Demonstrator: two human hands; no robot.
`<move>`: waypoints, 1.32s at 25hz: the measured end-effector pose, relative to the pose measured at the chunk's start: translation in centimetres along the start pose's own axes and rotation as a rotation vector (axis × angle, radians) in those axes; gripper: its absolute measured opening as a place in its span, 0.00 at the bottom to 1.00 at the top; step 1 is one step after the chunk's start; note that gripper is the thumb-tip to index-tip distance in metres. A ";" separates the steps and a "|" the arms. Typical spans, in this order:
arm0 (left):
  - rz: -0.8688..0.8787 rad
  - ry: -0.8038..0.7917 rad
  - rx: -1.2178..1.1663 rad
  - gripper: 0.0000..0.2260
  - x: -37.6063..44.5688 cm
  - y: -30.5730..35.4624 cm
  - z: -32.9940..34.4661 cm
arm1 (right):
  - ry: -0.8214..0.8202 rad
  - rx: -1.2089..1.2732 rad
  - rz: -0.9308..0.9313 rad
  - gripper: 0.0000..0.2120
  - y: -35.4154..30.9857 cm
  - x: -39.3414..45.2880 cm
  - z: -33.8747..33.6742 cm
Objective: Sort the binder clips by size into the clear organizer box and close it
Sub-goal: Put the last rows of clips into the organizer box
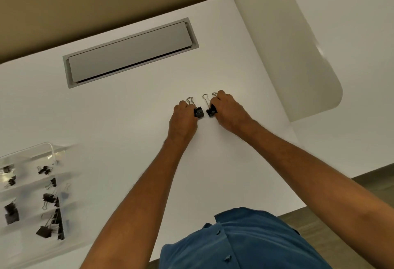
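Hands meet just right of the frame's centre, and we see each one pinching a black binder clip against the white desk [128, 123]. Our left hand [183, 119] has its fingers closed around one clip [198, 112], whose wire handles stick up toward the top of the frame. Our right hand [229, 112] grips a second clip [211, 111] the same way, one silver handle standing free and the other half hidden under the fingers. Both clips sit just beside each other with a narrow gap of desk between them, and they look alike in size.

At the lower left edge of the frame lies the clear organizer box [45, 148], well apart from the hands. It is blurred, but we can make out dividers and several black clips spread over its compartments, the smaller ones higher in the frame and the larger ones lower. We cannot tell where its lid is.

A grey recessed flap [130, 52] is set into the desk in the upper middle, and a blue shirt [245, 245] fills the bottom of the frame.
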State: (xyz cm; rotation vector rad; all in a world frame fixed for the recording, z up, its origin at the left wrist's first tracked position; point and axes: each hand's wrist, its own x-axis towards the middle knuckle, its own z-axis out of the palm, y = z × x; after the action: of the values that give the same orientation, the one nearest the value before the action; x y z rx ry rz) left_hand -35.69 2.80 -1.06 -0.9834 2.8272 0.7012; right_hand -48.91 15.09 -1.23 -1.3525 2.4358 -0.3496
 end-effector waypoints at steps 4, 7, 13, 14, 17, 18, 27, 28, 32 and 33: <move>-0.026 -0.016 -0.116 0.06 -1.4 -0.5 -0.6 | -0.024 0.178 0.044 0.08 -0.1 -1.4 -0.7; -0.083 0.013 -0.217 0.07 -4.8 -1.8 -1.6 | -0.044 0.317 0.027 0.07 -1.8 -3.2 -0.8; -0.192 0.138 -0.318 0.08 -14.4 -5.6 -4.5 | -0.096 0.377 -0.137 0.02 -9.5 -5.7 0.6; -0.225 0.171 -0.320 0.09 -16.2 -6.7 -5.3 | -0.122 0.385 -0.176 0.02 -11.3 -5.8 1.2; -0.312 0.273 -0.314 0.10 -21.6 -10.6 -7.4 | -0.190 0.385 -0.267 0.02 -17.4 -6.2 3.3; -0.335 0.294 -0.314 0.10 -23.2 -12.0 -8.0 | -0.204 0.393 -0.290 0.02 -19.6 -6.3 4.0; -0.536 0.453 -0.272 0.13 -36.9 -27.5 -14.2 | -0.295 0.414 -0.454 0.10 -40.3 -8.9 9.4; -0.551 0.466 -0.255 0.13 -38.0 -29.2 -14.7 | -0.310 0.415 -0.466 0.11 -42.1 -9.0 10.0; -0.626 0.488 -0.148 0.12 -41.1 -35.4 -16.2 | -0.352 0.437 -0.520 0.14 -49.1 -9.0 12.1; -0.641 0.468 -0.113 0.12 -41.5 -36.5 -16.3 | -0.359 0.443 -0.530 0.14 -50.4 -9.0 12.6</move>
State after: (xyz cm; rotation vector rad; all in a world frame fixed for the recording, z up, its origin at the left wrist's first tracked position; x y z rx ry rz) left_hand 20.60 -5.93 7.59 -2.1702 2.5360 0.6058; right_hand -0.58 -4.04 7.29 -1.6540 1.5703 -0.6614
